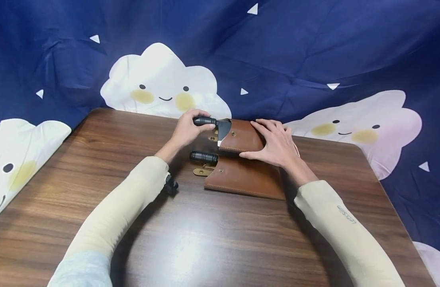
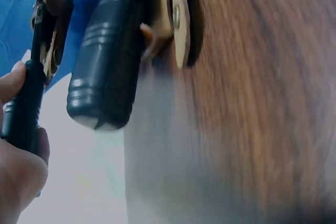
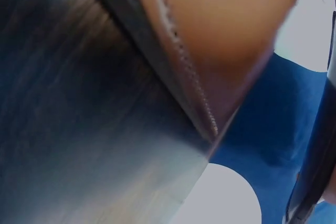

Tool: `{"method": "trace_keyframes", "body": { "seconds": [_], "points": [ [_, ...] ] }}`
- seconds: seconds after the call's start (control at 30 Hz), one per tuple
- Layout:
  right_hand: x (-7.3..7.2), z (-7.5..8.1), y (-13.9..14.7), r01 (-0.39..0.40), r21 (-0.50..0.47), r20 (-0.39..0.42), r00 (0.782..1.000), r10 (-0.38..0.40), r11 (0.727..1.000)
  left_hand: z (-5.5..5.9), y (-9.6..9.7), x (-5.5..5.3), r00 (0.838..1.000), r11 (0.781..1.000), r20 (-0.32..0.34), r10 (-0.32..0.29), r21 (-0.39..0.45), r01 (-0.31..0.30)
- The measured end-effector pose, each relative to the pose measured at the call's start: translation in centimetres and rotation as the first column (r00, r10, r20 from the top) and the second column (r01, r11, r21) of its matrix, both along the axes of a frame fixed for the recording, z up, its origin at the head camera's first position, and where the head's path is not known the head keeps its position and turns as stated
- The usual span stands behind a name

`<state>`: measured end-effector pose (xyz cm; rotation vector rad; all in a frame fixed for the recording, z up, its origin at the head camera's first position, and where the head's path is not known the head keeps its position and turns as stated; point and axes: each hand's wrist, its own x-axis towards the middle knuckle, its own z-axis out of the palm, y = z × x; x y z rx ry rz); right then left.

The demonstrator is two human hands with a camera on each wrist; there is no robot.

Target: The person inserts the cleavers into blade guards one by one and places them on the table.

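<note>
My left hand [image 1: 191, 126] pinches the black handle of a broad-bladed knife [image 1: 224, 130] between thumb and fingers. Most of its blade lies inside a brown leather sheath [image 1: 243, 135], with a dark strip showing at the mouth. My right hand [image 1: 275, 141] holds that sheath at its right end, thumb on the near edge and fingers on the far edge. Just nearer to me, a second, larger leather sheath [image 1: 248, 177] lies on the table with another black handle [image 1: 203, 156] sticking out leftward. In the left wrist view, this second handle [image 2: 102, 66] is close to the camera.
The wooden table [image 1: 98, 179] reaches back to a dark blue cloth [image 1: 295, 48] printed with smiling clouds. A tan strap with a snap [image 1: 202, 172] pokes out left of the nearer sheath. A small black device [image 1: 171, 185] sits at my left wrist.
</note>
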<state>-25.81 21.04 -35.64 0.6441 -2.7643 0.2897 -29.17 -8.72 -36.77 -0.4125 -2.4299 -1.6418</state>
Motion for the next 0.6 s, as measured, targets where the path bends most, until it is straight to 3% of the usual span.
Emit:
{"method": "trace_keyframes", "body": {
  "seconds": [0.07, 0.27, 0.43, 0.6],
  "points": [
    [-0.4, -0.2, -0.2, -0.001, -0.001, 0.002, 1.0, 0.001, 1.0, 0.0, -0.2, -0.5, 1.0, 1.0, 0.027, -0.015, 0.008, 0.014],
    [-1.6, -1.1, -0.5, 0.006, 0.018, 0.002, 1.0, -0.006, 1.0, -0.2, -0.4, -2.0, 0.987, 0.99, 0.15, -0.064, 0.133, 0.044],
    [-2.3, -1.8, -0.5, 0.022, 0.035, 0.063, 0.998, -0.024, 0.999, -0.3, -0.3, -2.8, 0.979, 0.993, 0.187, -0.075, 0.106, 0.056],
    [-3.3, -2.6, -1.4, 0.0, 0.041, 0.112, 0.994, -0.004, 0.999, -1.1, -1.1, -2.8, 0.969, 0.994, 0.238, -0.059, 0.101, 0.035]
  ]
}}
